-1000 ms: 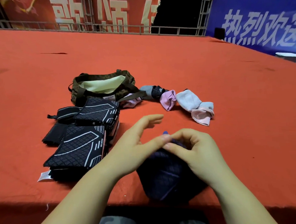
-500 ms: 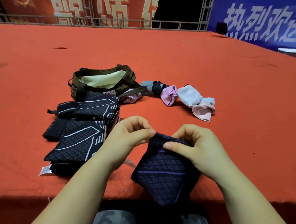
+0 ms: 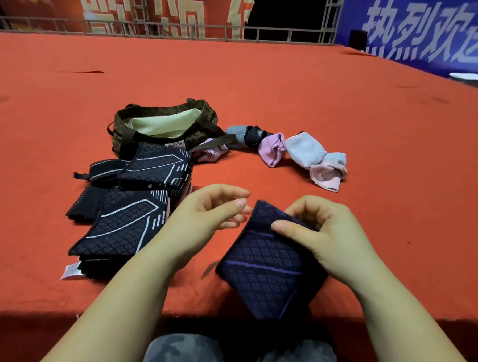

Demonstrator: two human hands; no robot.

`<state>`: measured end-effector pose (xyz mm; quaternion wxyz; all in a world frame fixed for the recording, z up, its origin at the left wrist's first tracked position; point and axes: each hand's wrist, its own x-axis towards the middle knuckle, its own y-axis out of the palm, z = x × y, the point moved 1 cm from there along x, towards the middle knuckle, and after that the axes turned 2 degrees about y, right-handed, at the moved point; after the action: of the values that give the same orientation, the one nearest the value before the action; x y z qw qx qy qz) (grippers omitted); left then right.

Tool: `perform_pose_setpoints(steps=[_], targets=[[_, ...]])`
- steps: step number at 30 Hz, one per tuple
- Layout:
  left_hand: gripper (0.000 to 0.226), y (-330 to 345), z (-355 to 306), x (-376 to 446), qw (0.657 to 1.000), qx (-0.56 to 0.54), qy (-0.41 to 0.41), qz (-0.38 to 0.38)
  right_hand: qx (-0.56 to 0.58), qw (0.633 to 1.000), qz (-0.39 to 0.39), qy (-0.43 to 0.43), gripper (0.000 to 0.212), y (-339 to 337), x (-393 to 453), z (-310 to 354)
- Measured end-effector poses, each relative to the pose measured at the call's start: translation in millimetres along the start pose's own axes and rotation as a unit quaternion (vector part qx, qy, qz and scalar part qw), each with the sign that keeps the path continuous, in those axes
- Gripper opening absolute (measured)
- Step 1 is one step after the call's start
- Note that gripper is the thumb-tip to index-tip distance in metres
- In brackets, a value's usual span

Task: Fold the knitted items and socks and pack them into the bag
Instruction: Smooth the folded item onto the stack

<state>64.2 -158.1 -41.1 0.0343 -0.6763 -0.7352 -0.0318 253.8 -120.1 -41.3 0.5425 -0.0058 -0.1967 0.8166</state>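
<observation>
Purple knit in right hand, left hand loose

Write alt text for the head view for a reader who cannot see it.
The right hand pinches a folded dark knitted piece on the red table; the left hand hovers beside it. Behind lie a knitted stack, open bag, loose socks.

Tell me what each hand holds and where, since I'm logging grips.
The right hand pinches the dark knitted piece at its upper corner, thumb on top. The left hand holds nothing, fingers loosely curled beside it.
</observation>
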Motion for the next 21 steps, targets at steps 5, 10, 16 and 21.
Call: perform_pose_setpoints(steps=[5,10,16,21], targets=[[0.041,-1.6,13.4,-7.1,0.984,0.068,-0.093,0.136,0.079,0.996,-0.035,-0.005,0.02,-5.2,2.0,1.2],[0.02,-10.9,6.7,6.9,0.998,0.048,-0.041,0.002,0.075,0.996,0.024,0.042,0.016,-13.5,8.9,6.3],[0.023,-11.3,-40.3,40.9,0.992,0.112,0.052,-0.035,-0.113,0.993,-0.014,-0.015,0.012,-35.6,58.6,32.7],[0.016,-12.1,-86.7,67.5,0.972,0.168,0.126,-0.102,-0.183,0.972,-0.1,-0.106,0.026,-47.4,86.3,67.7]])
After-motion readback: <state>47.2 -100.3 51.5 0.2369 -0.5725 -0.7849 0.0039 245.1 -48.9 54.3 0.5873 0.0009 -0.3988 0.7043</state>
